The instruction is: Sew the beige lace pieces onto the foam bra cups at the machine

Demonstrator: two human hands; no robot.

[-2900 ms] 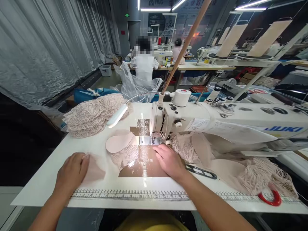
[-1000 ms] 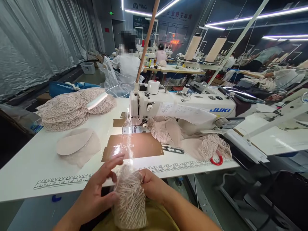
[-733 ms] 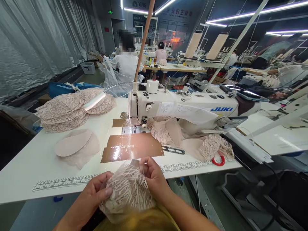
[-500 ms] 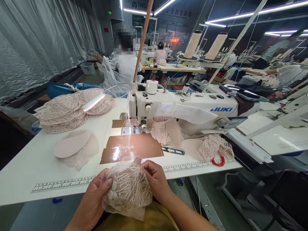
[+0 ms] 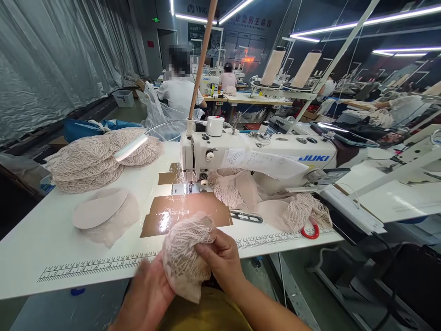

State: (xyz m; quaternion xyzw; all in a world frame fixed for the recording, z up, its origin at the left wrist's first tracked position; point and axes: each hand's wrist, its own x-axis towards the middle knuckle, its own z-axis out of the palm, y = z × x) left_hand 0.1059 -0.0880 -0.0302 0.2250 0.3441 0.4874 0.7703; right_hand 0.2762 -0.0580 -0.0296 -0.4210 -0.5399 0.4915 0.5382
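A beige lace bra cup [image 5: 186, 255] with a sheer edge is held up in front of the table's near edge. My right hand [image 5: 223, 257] pinches its right rim between thumb and fingers. My left hand [image 5: 151, 289] is smeared by motion and lies against the cup's left side; its fingers are partly hidden. Beyond the cup, a shiny brown sheet [image 5: 189, 209] is taped in front of the sewing machine [image 5: 255, 154]. A smooth beige oval pad [image 5: 101, 209] rests on sheer fabric to the left.
Lace pieces [image 5: 82, 161] are stacked at the back left under a lamp [image 5: 131, 147]. Thread snips [image 5: 246, 217] and a red ring handle [image 5: 310, 229] lie by more lace pieces [image 5: 303, 211] on the right. A printed ruler [image 5: 93, 266] edges the table. Co-workers sit further back.
The lace cup has been turned and raised, so its rounded side now shows. My left thumb has come off the cup's front. My right hand has shifted its pinch on the rim.
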